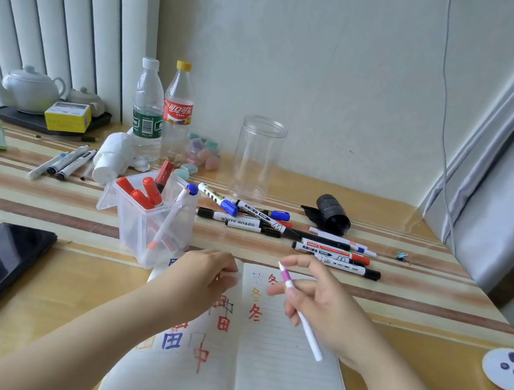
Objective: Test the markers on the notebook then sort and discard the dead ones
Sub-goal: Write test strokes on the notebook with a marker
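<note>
While the left hand (208,275) rests with curled fingers on the open notebook (279,375), the right hand (315,303) holds a thin white pen (303,318) above it

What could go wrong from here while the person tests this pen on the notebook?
The right hand holds the pen loosely with its tip up, so it may slip. The left hand sits beside the bin of markers and could tip it. The notebook already carries many marks, so a faint new line may be misjudged.
</note>
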`<state>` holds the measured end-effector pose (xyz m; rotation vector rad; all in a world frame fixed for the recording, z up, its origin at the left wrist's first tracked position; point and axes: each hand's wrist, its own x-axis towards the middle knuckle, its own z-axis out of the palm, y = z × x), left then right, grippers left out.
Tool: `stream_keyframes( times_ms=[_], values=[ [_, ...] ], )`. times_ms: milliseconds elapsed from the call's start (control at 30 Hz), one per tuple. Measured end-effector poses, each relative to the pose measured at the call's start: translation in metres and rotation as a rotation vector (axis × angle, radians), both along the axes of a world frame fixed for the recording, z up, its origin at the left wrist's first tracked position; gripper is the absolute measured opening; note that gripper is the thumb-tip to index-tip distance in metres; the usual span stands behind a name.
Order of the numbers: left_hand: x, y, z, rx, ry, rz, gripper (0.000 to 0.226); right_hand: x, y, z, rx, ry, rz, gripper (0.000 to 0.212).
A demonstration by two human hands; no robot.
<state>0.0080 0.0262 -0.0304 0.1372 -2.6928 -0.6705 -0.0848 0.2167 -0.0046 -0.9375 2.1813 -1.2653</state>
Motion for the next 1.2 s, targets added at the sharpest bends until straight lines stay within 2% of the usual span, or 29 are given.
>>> stream_keyframes(
  times_ms=[67, 133, 200, 233, 333, 433, 600, 700, 767, 933, 1033, 1200],
  values=[
    [-0.002, 0.001, -0.001, -0.002, 0.011, -0.013, 0.015, -0.001, 0.002, 0.001, -0.195, -0.253, -0.093, 0.022],
    [-0.006, 0.003, -0.002, -0.002, 0.007, -0.029, 0.016, -0.002, 0.003, -0.003, -0.345, -0.526, -0.144, 0.026],
    [-0.010, 0.006, -0.005, 0.011, -0.009, -0.024, 0.017, -0.002, 0.004, -0.010, -0.435, -0.677, -0.156, 0.027],
    [-0.012, 0.007, -0.006, 0.021, -0.026, -0.017, 0.018, -0.002, 0.004, -0.014, -0.442, -0.686, -0.155, 0.025],
    [-0.017, 0.011, -0.008, 0.028, -0.054, -0.019, 0.021, 0.000, 0.000, -0.027, -0.359, -0.518, -0.189, 0.011],
    [-0.022, 0.014, -0.013, 0.043, -0.045, -0.050, 0.023, -0.001, -0.004, -0.034, -0.222, -0.300, -0.275, 0.027],
    [-0.024, 0.014, -0.032, 0.059, 0.067, -0.075, 0.020, -0.006, -0.012, -0.050, -0.234, -0.167, -0.311, 0.040],
    [-0.026, 0.013, -0.037, 0.073, 0.065, -0.068, 0.024, -0.010, -0.015, -0.057, -0.202, -0.035, -0.314, 0.030],
    [-0.028, 0.012, -0.037, 0.097, 0.051, -0.071, 0.023, -0.012, -0.014, -0.060, -0.184, -0.005, -0.307, 0.021],
    [-0.028, 0.008, -0.038, 0.122, 0.034, -0.098, 0.029, -0.013, -0.012, -0.065, -0.188, 0.078, -0.309, 0.036],
    [-0.029, 0.008, -0.039, 0.130, 0.032, -0.096, 0.021, -0.014, -0.012, -0.066, -0.141, 0.128, -0.312, 0.037],
    [-0.028, 0.008, -0.039, 0.121, 0.027, -0.097, 0.022, -0.013, -0.012, -0.068, -0.092, 0.151, -0.288, 0.038]
  ],
)
